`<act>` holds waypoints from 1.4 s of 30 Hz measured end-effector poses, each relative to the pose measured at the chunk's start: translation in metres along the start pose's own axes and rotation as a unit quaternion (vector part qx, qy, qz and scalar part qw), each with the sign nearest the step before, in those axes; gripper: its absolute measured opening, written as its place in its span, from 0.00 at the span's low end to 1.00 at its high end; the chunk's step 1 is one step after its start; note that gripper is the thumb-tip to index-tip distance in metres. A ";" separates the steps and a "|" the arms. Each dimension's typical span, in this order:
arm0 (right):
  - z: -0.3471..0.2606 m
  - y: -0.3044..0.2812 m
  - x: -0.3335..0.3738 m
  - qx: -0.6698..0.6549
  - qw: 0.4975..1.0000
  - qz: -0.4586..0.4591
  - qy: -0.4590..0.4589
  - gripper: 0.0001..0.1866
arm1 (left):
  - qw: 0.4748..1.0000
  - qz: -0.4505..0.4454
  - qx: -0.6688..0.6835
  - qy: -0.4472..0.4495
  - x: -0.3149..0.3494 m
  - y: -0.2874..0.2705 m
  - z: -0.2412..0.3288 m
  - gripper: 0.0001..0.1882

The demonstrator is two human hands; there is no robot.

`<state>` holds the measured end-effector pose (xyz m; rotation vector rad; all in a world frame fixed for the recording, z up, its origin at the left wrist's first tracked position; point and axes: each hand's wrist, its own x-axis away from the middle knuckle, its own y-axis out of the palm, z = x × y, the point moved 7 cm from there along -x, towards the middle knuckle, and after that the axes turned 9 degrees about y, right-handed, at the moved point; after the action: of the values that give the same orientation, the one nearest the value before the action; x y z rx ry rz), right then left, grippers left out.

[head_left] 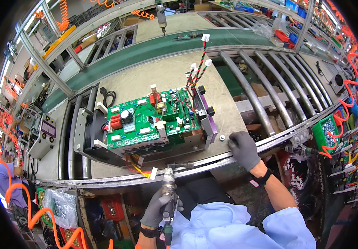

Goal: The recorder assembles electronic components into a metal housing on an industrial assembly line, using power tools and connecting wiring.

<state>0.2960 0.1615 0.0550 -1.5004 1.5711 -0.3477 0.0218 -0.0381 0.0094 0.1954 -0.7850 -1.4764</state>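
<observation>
Screwdriving's paused — left hand (159,211) grips the pneumatic screwdriver (168,195), right hand (242,147) loosely curled, empty, reaching for a washer (222,137) beside the green circuit board (152,122).

Bright, even overhead factory light; soft short shadows under circuit board (154,124). Glare on steel rollers (270,87) toward 2 o'clock. Centre sharp. Strong fisheye bending and black vignette all round; rim detail smeared, slightly overexposed at 9 o'clock.
</observation>
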 end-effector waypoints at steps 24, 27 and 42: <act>-0.063 0.074 0.062 -0.518 0.745 -0.215 0.361 0.11 | 0.999 -0.027 0.027 -0.005 0.002 0.018 -0.013 0.29; -0.066 0.073 0.062 -0.549 0.726 -0.184 0.372 0.11 | 0.999 -0.024 0.016 -0.016 0.000 0.021 -0.014 0.27; -0.067 0.050 0.037 -0.315 0.897 -0.075 0.300 0.20 | 0.998 -0.052 -0.023 0.009 -0.014 0.017 -0.011 0.22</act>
<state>0.2188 0.1145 0.0402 -2.1600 2.1986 -0.4420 0.0427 -0.0261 0.0060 0.2177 -0.7346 -1.5875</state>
